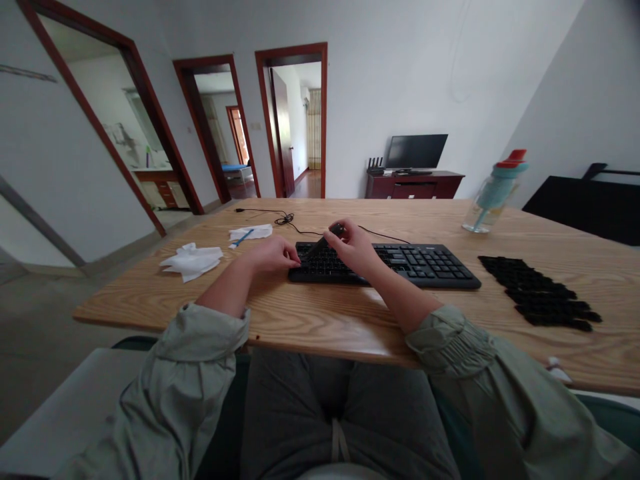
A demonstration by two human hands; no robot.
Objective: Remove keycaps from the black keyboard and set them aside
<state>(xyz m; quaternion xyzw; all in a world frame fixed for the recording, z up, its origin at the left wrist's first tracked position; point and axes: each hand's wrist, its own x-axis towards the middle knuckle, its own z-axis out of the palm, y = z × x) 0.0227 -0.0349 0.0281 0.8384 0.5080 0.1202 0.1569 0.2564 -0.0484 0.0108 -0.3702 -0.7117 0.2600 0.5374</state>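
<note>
A black keyboard (pixel 425 263) lies across the table in front of me. My right hand (pixel 353 247) is closed around a slim black brush-like tool (pixel 320 248), which slants down to the left with its lower end at the keys. Its exact kind is hard to make out. At the keyboard's left end, my left hand (pixel 275 255) has its fingers curled and pressed together on the edge. Right of the keyboard, small black pieces (pixel 540 293) that look like keycaps lie in close rows.
Crumpled white tissue (pixel 193 261) lies at the left. Beside it, a blue stick-like item (pixel 242 239) rests on a folded tissue (pixel 260 231). A black cable (pixel 285 219) runs behind the keyboard. A clear bottle with a red top (pixel 493 197) stands at the back right of the wooden table (pixel 320 320).
</note>
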